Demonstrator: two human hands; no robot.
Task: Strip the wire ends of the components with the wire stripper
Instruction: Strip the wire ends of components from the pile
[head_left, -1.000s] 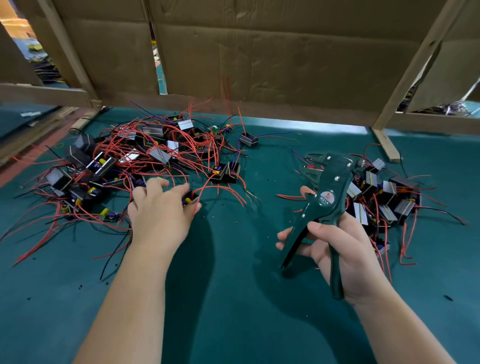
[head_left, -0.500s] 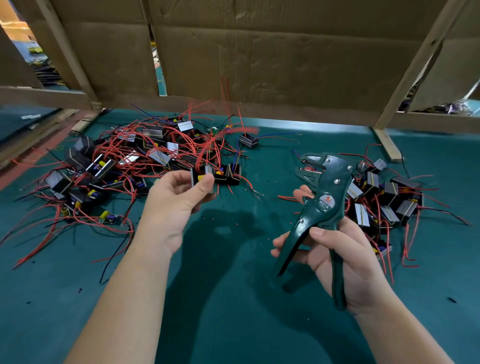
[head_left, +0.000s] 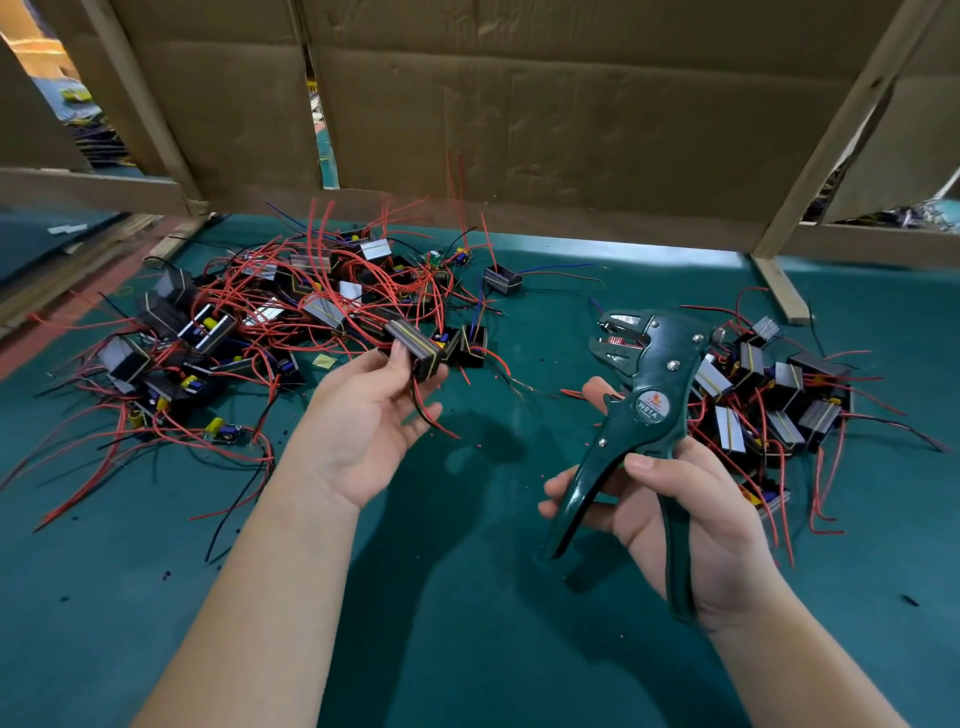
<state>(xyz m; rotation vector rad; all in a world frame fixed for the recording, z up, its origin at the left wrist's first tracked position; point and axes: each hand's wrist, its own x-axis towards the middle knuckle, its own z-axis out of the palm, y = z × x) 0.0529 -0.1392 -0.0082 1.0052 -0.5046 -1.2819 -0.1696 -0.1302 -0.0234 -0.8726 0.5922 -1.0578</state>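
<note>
**A:** What has changed in the last second?

**B:** The left hand was lying palm down in the left pile. Now it is turned palm up, above the counter, at that pile's near right edge. Thumb and fingers pinch one black component, and its red and black wires trail down across the palm.

**A:** And the other side?

**B:** It looks much as it did. The right hand has its fingers curled round both green handles of the wire stripper. The head points up and away, with its jaws apart, just in front of the right pile.

**A:** Where is there room to move?

**B:** There is bare green counter between the two hands and all the way toward the person. The piles and their loose wires close off the left and right. At the far edge a cardboard wall runs the whole width. A wooden post slants down to the counter just behind the right pile. A lone component lies between the piles, near the far edge.
</note>
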